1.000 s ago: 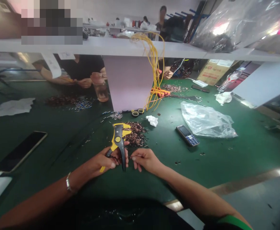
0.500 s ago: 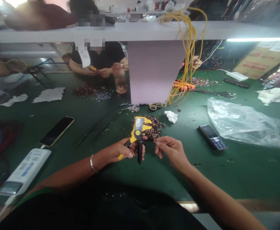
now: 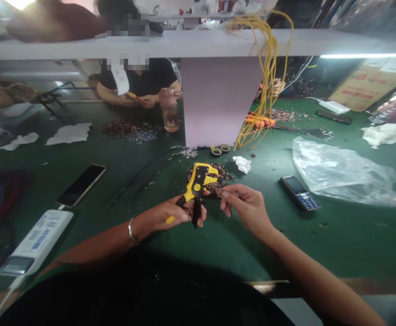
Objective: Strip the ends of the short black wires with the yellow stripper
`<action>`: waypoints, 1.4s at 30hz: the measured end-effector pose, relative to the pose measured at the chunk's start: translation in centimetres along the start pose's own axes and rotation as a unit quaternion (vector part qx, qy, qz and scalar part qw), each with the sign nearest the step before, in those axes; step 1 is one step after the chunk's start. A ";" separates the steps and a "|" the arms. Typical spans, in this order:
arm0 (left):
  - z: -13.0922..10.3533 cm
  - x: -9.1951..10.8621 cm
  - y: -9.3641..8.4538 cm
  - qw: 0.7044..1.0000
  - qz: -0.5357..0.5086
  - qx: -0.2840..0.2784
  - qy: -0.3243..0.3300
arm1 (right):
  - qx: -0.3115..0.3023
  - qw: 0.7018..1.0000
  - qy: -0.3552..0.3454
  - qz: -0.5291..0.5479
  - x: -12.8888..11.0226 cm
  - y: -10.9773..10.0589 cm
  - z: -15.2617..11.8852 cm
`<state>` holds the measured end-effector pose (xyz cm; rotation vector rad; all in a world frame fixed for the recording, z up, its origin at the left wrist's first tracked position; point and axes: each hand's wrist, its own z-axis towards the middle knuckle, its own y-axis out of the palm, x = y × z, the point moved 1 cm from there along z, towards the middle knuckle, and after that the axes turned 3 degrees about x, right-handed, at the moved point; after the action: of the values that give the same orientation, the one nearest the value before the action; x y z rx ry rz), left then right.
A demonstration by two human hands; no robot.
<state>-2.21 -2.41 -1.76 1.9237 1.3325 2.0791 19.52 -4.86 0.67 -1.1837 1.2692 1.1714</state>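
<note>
My left hand (image 3: pixel 177 213) is wrapped round the handles of a yellow and black wire stripper (image 3: pixel 198 186), whose jaws point up and to the right. Right of the tool, my right hand (image 3: pixel 243 206) has thumb and fingers pinched together; what they hold is too small to make out. Behind the tool lies a pile of small copper-coloured pieces (image 3: pixel 221 175), partly hidden by it. A crumpled white tissue (image 3: pixel 242 164) sits just right of the pile, and two dark tape rolls (image 3: pixel 221 150) stand behind it.
A smartphone (image 3: pixel 81 185) and white power bank (image 3: pixel 37 242) lie left. On the right are a keypad phone (image 3: pixel 299 193) and clear plastic bag (image 3: pixel 343 174). Yellow wires (image 3: pixel 272 59) hang from the shelf (image 3: pixel 211 44). Across the green table (image 3: pixel 265 249), a person sits behind a bottle (image 3: pixel 169 111).
The stripper has tilted and shifted slightly right, its head now showing a dark face. My right hand has risen slightly, and its fingers remain pinched.
</note>
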 end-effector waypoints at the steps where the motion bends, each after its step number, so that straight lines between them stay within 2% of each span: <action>1: 0.0 0.1 0.0 1.000 0.002 0.005 0.004 | 0.005 1.000 -0.004 -0.007 0.0 0.0 0.1; 7: -0.3 0.4 -0.2 1.000 0.011 0.017 0.010 | 0.050 0.992 -0.034 -0.114 0.2 0.3 0.2; 11: -0.5 0.5 -0.3 0.999 0.028 0.041 0.012 | 0.050 0.975 -0.104 -0.189 0.2 0.6 0.2; 19: -0.4 0.2 -0.2 1.000 0.023 0.017 0.013 | 0.078 0.927 -0.228 -0.286 0.0 1.1 -0.1; 24: -0.2 -0.2 -0.6 1.000 0.001 0.007 0.028 | 0.125 0.904 -0.282 -0.295 -0.6 0.6 -0.5; 28: 0.0 -0.4 -0.5 0.999 -0.014 0.004 0.030 | 0.136 0.905 -0.288 -0.282 -0.8 0.2 -0.6; 33: 0.0 -0.4 -0.2 0.999 -0.046 -0.014 0.006 | 0.107 0.911 -0.286 -0.277 -0.2 0.5 -0.8; 42: 0.1 -1.1 -0.4 0.996 -0.085 -0.035 -0.020 | 0.075 0.939 -0.231 -0.242 0.4 0.4 -0.8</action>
<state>-2.06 -2.63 -2.88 1.7480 1.3440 1.9691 19.03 -5.68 0.33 -0.9565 0.6464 0.8923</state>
